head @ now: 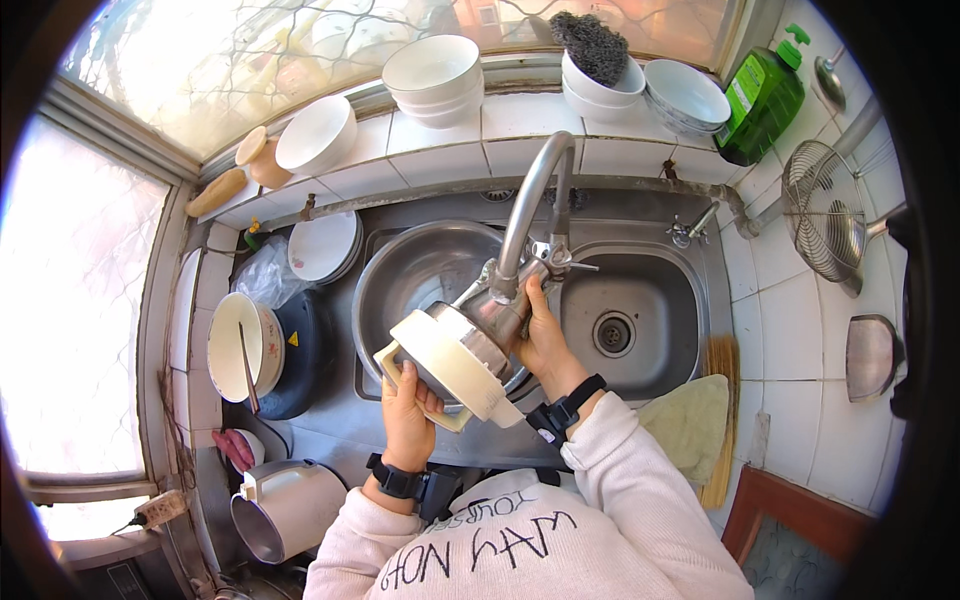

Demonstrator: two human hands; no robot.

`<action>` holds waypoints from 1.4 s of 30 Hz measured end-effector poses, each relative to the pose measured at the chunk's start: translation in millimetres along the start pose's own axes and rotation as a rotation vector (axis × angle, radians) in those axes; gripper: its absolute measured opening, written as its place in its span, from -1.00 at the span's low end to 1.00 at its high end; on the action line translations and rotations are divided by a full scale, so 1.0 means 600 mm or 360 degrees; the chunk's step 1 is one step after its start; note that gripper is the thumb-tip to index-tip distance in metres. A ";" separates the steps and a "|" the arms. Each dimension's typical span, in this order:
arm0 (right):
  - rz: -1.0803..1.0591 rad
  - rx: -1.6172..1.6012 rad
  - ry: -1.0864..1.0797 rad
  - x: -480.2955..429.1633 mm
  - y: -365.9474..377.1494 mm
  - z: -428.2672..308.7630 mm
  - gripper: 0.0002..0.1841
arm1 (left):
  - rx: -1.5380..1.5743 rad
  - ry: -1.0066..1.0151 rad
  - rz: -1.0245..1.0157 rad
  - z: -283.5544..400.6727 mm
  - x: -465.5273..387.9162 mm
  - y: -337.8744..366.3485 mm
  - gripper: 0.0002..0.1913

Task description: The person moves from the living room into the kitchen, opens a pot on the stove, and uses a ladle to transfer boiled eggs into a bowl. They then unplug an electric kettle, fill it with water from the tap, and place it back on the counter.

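Note:
My left hand [407, 420] grips the cream handle of a soy milk maker's head [450, 360]. The head is tilted, its steel lower part [491, 319] pointing up and right beneath the spout of a curved metal faucet [536, 195]. Against that steel part, on its right side, rests my right hand [551, 337], thumb raised along it; its other fingers are partly hidden. Below the head sits a large stainless steel basin [405, 262]. Whether water is running cannot be made out clearly.
The right sink bowl [637, 322] has a drain. Left stand stacked plates [324, 244], a bowl with chopsticks [240, 349] and a steel jug [289, 510]. Bowls [435, 75] and a green pump bottle [761, 101] line the ledge. A cloth [686, 427] lies right, beside a brush [722, 465].

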State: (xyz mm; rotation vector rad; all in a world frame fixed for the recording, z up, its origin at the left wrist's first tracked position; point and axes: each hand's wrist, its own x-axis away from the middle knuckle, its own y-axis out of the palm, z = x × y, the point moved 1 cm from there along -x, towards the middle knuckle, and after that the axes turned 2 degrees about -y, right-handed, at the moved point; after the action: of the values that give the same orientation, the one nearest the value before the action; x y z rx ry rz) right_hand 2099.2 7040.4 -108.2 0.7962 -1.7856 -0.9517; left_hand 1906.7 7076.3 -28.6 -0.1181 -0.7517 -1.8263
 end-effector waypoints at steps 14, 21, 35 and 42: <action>0.0115 0.0935 -0.0131 0.045 0.018 0.009 -0.62 | -0.1080 0.0644 -0.0195 0.008 -0.010 0.009 -0.85; -0.0138 0.0886 -0.0364 0.080 0.021 0.008 -0.64 | -0.0872 0.0608 -0.0131 0.022 -0.018 0.017 -0.85; -0.0099 0.2474 -0.1110 0.085 0.020 -0.038 -0.52 | -0.0665 0.0330 -0.0192 0.012 -0.002 0.031 -0.84; -0.0014 0.2683 -0.1383 0.063 0.013 -0.062 -0.49 | -0.0864 0.0373 -0.0189 0.020 0.010 0.033 -0.86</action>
State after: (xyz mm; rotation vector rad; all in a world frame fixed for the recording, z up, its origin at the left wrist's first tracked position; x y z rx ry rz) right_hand 2119.4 7003.1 -75.6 1.4264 -3.2573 0.6572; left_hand 1918.7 7074.1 -8.2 -0.2102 -0.0882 -2.0754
